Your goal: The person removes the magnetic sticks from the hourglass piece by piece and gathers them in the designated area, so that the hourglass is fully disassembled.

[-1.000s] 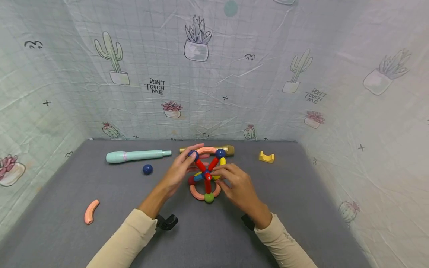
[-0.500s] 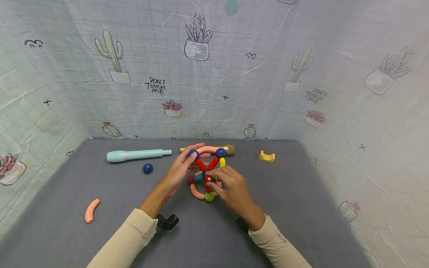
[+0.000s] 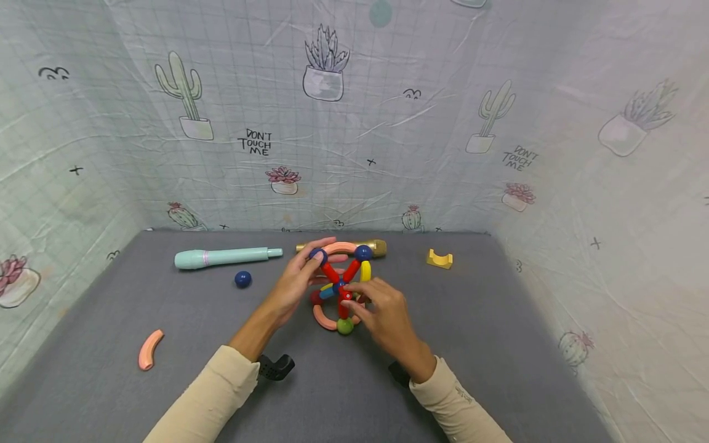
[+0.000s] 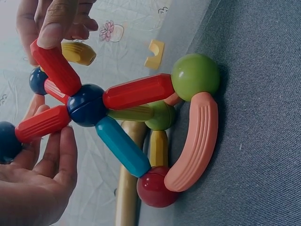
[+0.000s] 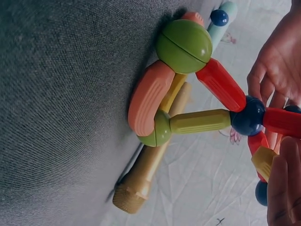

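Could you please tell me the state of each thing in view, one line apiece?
Ball-and-stick structure: standing, assembled.
Left hand: holding the structure at an upper blue ball.
Right hand: pinching a red stick joined to the central blue ball.
Turquoise microphone: lying flat; on or off, cannot tell.
Gold microphone: lying behind the structure.
Yellow notched block: notch upward.
Loose blue ball: unattached.
Pink curved stick: loose, lying flat.

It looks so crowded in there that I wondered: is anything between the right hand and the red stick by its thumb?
Nothing visible: the right hand pinches the red stick directly, at the end away from the central blue ball.
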The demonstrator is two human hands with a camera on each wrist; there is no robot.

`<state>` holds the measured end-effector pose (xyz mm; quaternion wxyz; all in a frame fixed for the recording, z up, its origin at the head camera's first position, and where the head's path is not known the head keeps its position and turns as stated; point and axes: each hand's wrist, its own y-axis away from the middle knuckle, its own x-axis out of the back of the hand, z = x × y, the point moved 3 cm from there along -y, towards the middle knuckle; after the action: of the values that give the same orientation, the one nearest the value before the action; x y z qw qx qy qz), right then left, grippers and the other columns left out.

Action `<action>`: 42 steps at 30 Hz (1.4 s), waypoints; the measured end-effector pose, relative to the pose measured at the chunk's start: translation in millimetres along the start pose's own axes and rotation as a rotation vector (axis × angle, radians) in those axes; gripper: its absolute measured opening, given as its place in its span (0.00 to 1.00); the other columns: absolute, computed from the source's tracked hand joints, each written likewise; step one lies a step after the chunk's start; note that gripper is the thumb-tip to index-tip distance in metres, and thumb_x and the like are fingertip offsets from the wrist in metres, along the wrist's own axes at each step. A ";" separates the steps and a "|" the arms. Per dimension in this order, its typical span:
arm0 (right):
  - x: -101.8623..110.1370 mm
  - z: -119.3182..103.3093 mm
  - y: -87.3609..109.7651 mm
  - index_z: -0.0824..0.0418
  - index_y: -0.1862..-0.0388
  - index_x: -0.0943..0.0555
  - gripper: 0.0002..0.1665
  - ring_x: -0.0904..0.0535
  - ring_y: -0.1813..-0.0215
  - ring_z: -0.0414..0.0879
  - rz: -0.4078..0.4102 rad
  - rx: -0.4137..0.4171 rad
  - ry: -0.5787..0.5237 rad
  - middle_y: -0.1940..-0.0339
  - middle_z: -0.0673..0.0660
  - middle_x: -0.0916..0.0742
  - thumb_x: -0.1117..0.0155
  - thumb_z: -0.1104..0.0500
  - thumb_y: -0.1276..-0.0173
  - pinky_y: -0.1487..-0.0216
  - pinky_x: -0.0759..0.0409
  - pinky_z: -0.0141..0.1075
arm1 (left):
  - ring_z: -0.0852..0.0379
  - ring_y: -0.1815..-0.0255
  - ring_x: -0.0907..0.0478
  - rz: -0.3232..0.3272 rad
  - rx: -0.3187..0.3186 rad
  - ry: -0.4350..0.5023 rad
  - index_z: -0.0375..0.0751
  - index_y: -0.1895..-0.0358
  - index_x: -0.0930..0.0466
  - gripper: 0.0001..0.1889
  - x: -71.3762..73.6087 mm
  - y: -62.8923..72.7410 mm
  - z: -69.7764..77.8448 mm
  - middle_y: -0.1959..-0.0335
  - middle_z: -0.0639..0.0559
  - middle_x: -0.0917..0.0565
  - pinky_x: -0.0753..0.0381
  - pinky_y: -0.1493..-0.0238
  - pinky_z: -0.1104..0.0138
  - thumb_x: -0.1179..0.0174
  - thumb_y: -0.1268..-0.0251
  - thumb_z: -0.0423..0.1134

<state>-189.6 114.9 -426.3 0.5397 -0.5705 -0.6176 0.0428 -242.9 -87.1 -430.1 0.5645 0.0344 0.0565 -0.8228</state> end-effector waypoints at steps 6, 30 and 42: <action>1.1 2.2 -1.3 0.64 0.53 0.10 0.18 0.12 0.67 0.47 0.025 -0.034 -0.027 0.63 0.56 0.08 0.15 0.62 0.42 0.63 0.11 0.38 | 0.38 0.28 0.22 -0.002 0.005 -0.007 0.61 0.22 0.31 0.22 0.2 0.4 -1.1 0.27 0.40 0.21 0.26 0.26 0.45 0.54 0.12 0.53; -10.4 -0.4 19.3 0.62 0.53 0.14 0.21 0.08 0.59 0.46 0.017 -0.021 -0.139 0.57 0.56 0.11 0.15 0.68 0.44 0.58 0.11 0.31 | 0.37 0.30 0.21 -0.019 -0.016 0.001 0.59 0.21 0.34 0.24 0.4 3.1 -1.2 0.26 0.39 0.22 0.26 0.27 0.44 0.55 0.12 0.55; 4.1 14.2 23.7 0.63 0.52 0.12 0.14 0.07 0.60 0.48 0.021 -0.216 -0.374 0.57 0.56 0.07 0.20 0.61 0.34 0.59 0.09 0.38 | 0.33 0.27 0.23 -0.023 -0.029 0.010 0.58 0.20 0.34 0.24 0.4 2.7 -0.1 0.26 0.35 0.23 0.25 0.27 0.44 0.56 0.11 0.54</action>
<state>-183.2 134.1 -445.4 0.3512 -0.6135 -0.7019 0.0872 -240.6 -88.4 -430.3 0.5550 0.0299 0.0717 -0.8282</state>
